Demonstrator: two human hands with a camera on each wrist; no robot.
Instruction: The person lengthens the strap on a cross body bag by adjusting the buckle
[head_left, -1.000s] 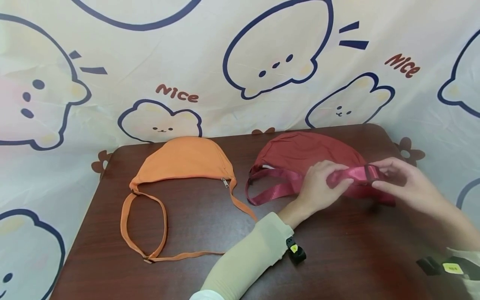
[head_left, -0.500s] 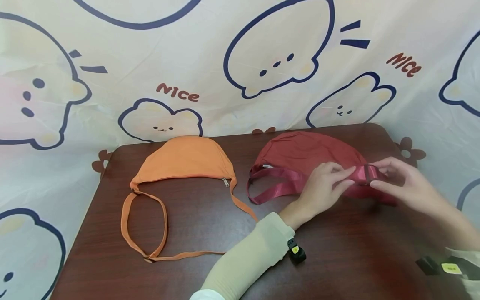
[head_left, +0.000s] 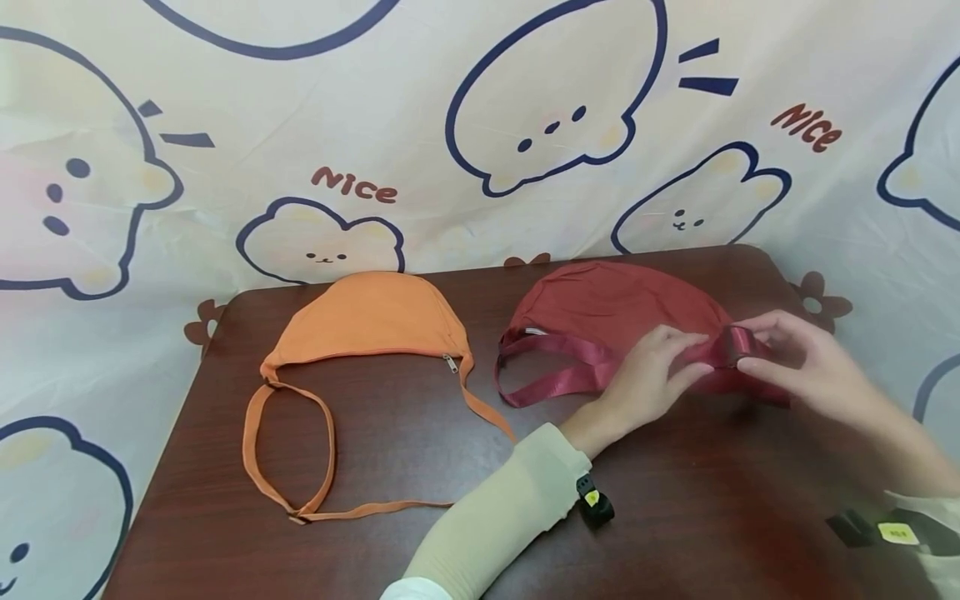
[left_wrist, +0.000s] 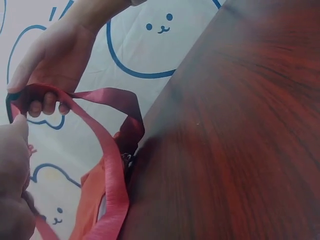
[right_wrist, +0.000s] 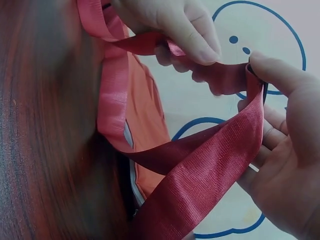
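A red waist bag (head_left: 618, 300) lies on the right half of the table, with its shiny red webbing strap (head_left: 558, 379) lifted in front of it. My left hand (head_left: 648, 371) pinches the strap between thumb and fingers. Just to its right, my right hand (head_left: 813, 358) holds the dark strap slider (head_left: 733, 346) by thumb and fingers. In the right wrist view the webbing (right_wrist: 200, 175) passes through the slider (right_wrist: 257, 75) and hangs in a loop. The left wrist view shows the right hand's fingers (left_wrist: 49, 102) bent behind the strap.
An orange waist bag (head_left: 367, 317) lies on the left of the dark wooden table (head_left: 187, 500), its strap (head_left: 251, 442) looped towards the front. My left forearm (head_left: 498, 517) crosses over part of that strap. A printed curtain (head_left: 525, 225) hangs behind the table.
The slider has shifted slightly left and tipped, and the webbing at it now looks darker. My left fingertips have moved a little right along the strap. Both bags stay put.
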